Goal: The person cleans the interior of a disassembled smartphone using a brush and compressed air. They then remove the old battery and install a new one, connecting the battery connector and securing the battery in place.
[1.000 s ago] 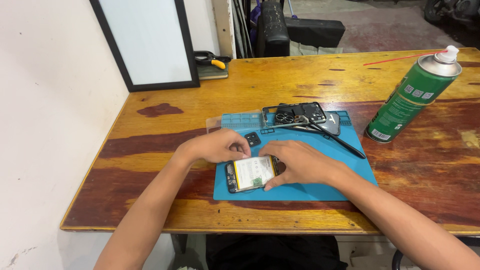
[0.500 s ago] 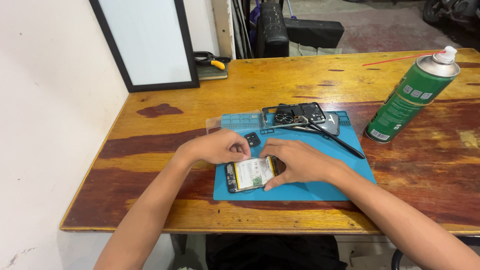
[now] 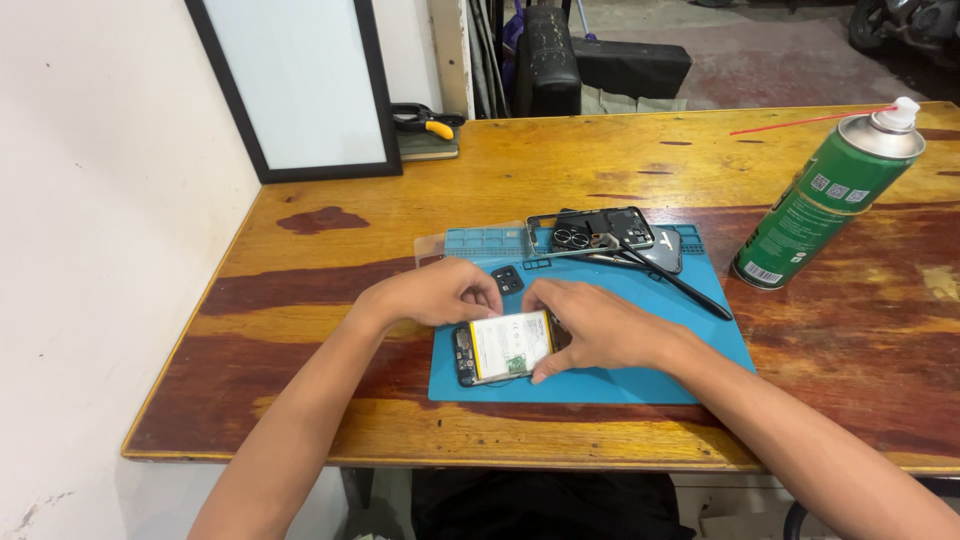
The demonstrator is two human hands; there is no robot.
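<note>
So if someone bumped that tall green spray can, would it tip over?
Probably, yes. The green spray can is tall and narrow on a small base, so a sideways knock could topple it. Once down, its round body would likely roll across the smooth wooden table. Its thin red straw looks easily bent.

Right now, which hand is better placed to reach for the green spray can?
Right hand, probably: the green spray can stands on its side of the table, while the left hand rests at the opened phone's far end.

Opened phone (image 3: 500, 347), white battery exposed, flat on mat; prob. backless.
</note>
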